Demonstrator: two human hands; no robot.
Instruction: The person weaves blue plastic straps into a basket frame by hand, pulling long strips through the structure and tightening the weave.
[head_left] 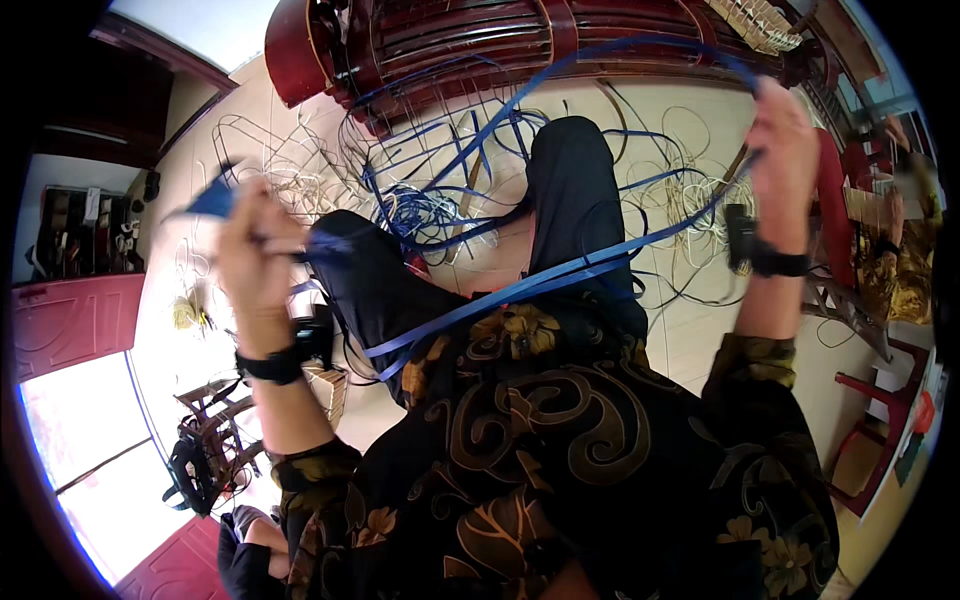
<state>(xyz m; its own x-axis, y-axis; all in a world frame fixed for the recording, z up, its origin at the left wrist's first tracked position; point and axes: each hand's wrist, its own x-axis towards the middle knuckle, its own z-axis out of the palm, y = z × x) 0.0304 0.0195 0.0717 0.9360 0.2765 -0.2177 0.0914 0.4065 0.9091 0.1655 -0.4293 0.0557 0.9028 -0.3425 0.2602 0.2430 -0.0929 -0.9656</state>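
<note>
My left hand point(262, 240), raised at left and slightly blurred, is closed on blue flat strapping point(215, 200). My right hand point(780, 150), raised at the right, grips a long loop of the same strapping point(650, 45) that arcs high across the view. More blue strands point(520, 290) run slanting over my lap and dark trousers point(570, 170). A tangled pile of blue strapping point(420, 215) lies on the floor beyond my legs, among loose pale strands point(700, 200).
A dark red wooden bench point(450, 50) stands ahead on the tiled floor point(660, 320). A red stool point(860, 420) is at right. At left are a shoe rack point(85, 230), a wooden stand point(210, 420) and an open doorway point(75, 440). Another person's leg point(260, 555) shows at lower left.
</note>
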